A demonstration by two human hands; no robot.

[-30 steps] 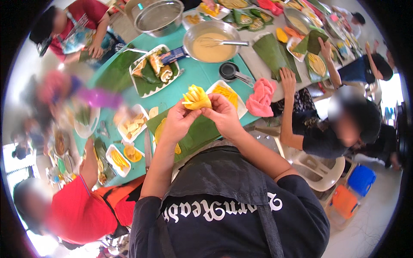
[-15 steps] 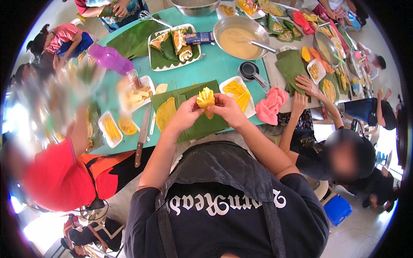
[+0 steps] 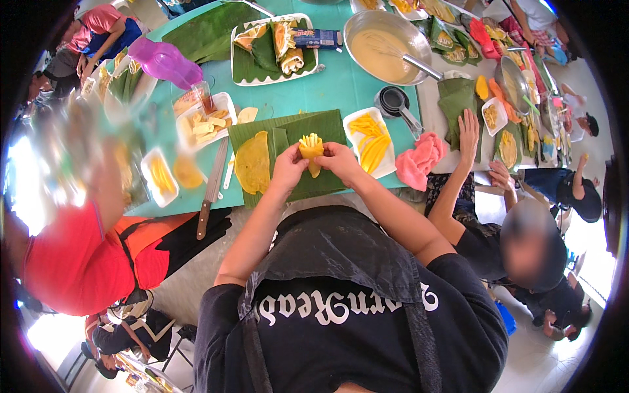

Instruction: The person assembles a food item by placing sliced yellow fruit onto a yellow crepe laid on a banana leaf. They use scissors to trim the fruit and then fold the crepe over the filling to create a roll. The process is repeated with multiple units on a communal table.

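The left hand (image 3: pixel 290 169) and right hand (image 3: pixel 341 164) both pinch a yellow roll (image 3: pixel 311 150) above a green leaf (image 3: pixel 327 130), left of a white tray (image 3: pixel 354 141)

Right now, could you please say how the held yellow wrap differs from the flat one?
The held wrap is rolled; the flat wrapper is spread out. Pale strips top the held wrap; none show on the flat wrapper. The left hand and right hand grip the held wrap; the flat wrapper rests on leaf. Both are yellow.
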